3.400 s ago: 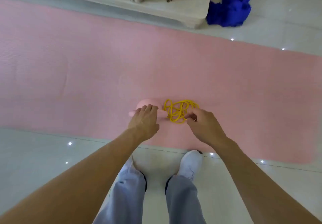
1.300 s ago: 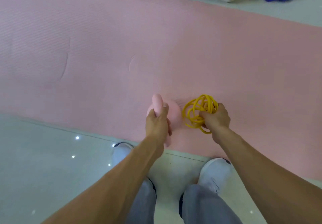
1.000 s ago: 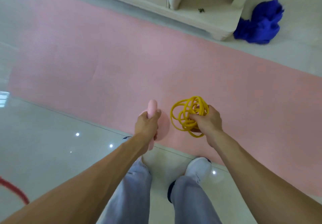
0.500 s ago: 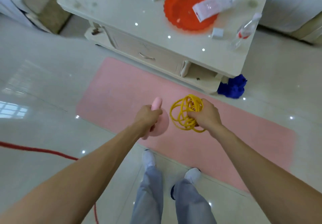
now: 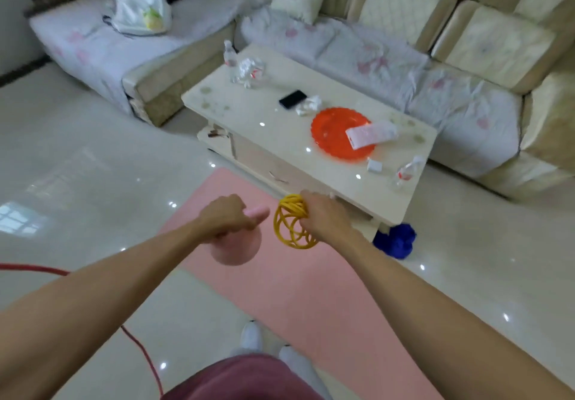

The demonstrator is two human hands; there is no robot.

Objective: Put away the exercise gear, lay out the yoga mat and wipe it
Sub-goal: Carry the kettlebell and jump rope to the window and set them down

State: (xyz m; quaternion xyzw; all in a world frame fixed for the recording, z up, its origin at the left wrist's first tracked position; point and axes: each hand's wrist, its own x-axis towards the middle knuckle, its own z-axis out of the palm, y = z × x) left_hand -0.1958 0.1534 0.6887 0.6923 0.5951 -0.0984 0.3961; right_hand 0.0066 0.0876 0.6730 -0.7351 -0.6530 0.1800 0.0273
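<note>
Standing at the near edge of the pink yoga mat (image 5: 311, 300), the person holds both arms out in front, above the floor. The left hand (image 5: 224, 217) has its fingers (image 5: 249, 224) curled tight around the handle of a pink kettlebell (image 5: 236, 248), whose round body hangs below the fist over the mat. The right hand (image 5: 323, 217) has its fingers closed on a bundle of yellow rope (image 5: 291, 227), the coils dangling in loose loops just beside the kettlebell, not touching it.

The mat lies flat on the glossy tiled floor, its far side running alongside the cream desk (image 5: 249, 113). A blue cloth (image 5: 395, 241) sits crumpled on the floor at the desk's near right corner, just off the mat's edge. On the desk are an orange plate (image 5: 333, 138) with a white packet (image 5: 371, 133) lying across its rim, a black phone (image 5: 292, 98), and a plastic bottle (image 5: 406, 172) on its side. A sofa (image 5: 466, 66) wraps round behind. A red cord (image 5: 137, 342) trails across the floor at left.
</note>
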